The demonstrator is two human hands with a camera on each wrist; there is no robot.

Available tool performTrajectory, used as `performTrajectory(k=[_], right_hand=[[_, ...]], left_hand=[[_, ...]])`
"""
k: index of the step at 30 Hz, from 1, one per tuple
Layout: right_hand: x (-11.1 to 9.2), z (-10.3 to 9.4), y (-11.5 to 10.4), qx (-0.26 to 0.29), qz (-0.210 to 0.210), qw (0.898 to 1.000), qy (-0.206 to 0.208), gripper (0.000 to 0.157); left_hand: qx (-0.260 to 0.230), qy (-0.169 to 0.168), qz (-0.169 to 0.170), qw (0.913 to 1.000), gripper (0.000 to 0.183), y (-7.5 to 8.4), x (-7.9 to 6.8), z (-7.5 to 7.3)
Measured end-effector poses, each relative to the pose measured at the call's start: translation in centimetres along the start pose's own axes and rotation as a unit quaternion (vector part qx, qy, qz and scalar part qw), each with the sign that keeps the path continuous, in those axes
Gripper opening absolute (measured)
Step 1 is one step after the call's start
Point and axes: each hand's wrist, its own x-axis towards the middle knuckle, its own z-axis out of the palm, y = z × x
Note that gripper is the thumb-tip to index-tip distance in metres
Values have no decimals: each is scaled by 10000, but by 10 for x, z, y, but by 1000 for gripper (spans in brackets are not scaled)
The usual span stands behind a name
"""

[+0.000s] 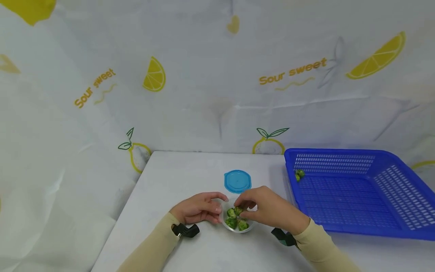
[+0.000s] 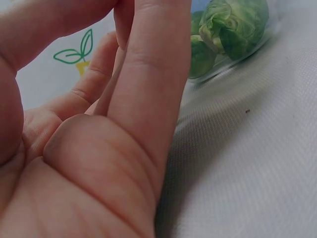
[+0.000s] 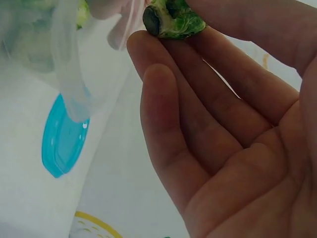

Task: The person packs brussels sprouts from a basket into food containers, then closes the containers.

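A small translucent plastic bowl (image 1: pixel 245 229) stands on the white table with several green Brussels sprouts (image 1: pixel 231 223) in it. My left hand (image 1: pixel 200 208) holds the bowl by its left side, fingers curved along the rim. Over the bowl, the right hand (image 1: pixel 268 207) pinches a Brussels sprout (image 3: pixel 173 20) between thumb and fingertips. That sprout's cut stem end faces the right wrist camera. In the left wrist view, sprouts (image 2: pixel 235 27) show through the bowl wall just beyond the left fingers.
A blue lid (image 1: pixel 237 181) lies on the table behind the bowl. To the right stands a large blue plastic basket (image 1: pixel 343 204), with a few sprouts (image 1: pixel 299 174) in its far left corner. A lemon-printed white sheet (image 1: pixel 204 94) hangs behind the table.
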Motion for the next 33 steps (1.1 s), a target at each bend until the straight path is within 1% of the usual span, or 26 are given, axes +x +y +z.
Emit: performTrajectory(k=[6,12,19,27,33], right_hand=[[-2,13,0,134,30,9999,-105,21],[-1,19,-3,133,139,9996,-210,20],[0,21,-3,-11,72,9997,-214,18],[2,26,-5,-241,155,9992,-272,19],[1,28,-6,-365,160,9988,-275,18]], left_hand=[[16,-46,28,10000,48,-1,2,0],[6,-52,38,10000,49,-2,2,-1],[10,-46,34,10000,49,1,1,0],[5,-16,29,10000,50,0,0,-1],[47,-65,76,9999,49,1,1,0]])
